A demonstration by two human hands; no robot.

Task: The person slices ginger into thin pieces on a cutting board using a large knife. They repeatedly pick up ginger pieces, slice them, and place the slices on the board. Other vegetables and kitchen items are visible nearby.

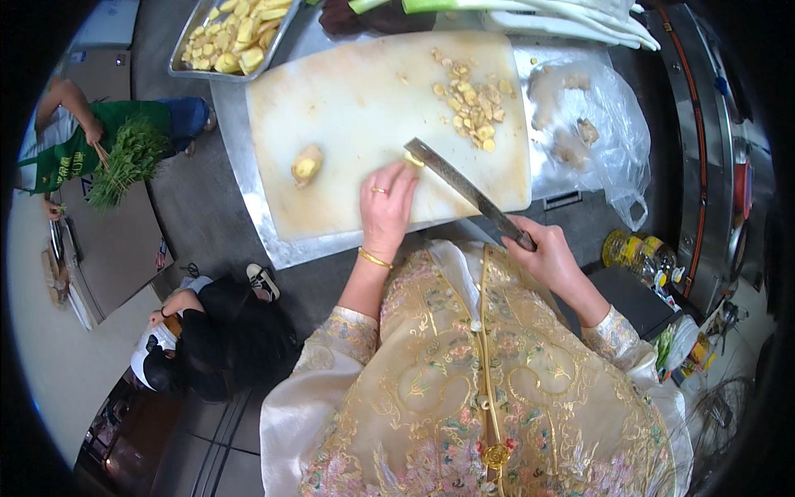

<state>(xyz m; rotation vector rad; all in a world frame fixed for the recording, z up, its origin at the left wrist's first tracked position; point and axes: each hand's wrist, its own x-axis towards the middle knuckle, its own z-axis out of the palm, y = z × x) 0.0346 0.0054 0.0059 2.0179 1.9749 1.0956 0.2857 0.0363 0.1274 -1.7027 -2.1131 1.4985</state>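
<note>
My right hand point(546, 248) grips the handle of a cleaver-like kitchen knife point(459, 183), seen nearly edge-on. Its far end is over the middle of a large white cutting board point(360, 105). My left hand point(388, 202) rests on the board with fingertips on a small piece of yellow ginger point(412, 159), right beside the blade; the fingers hide part of it. Left of that lies a ginger root point(307, 166) with a cut yellow face. Small ginger slices and trimmings point(473, 105) are scattered on the board's right side.
A metal tray point(248, 77) of cut ginger stands at the back left. Green onions point(534, 7) lie along the back. A clear plastic bag point(612, 136) with ginger is at right, oil bottles point(640, 253) below. One person holds leafy greens point(127, 161); another, in black point(230, 341), is nearby.
</note>
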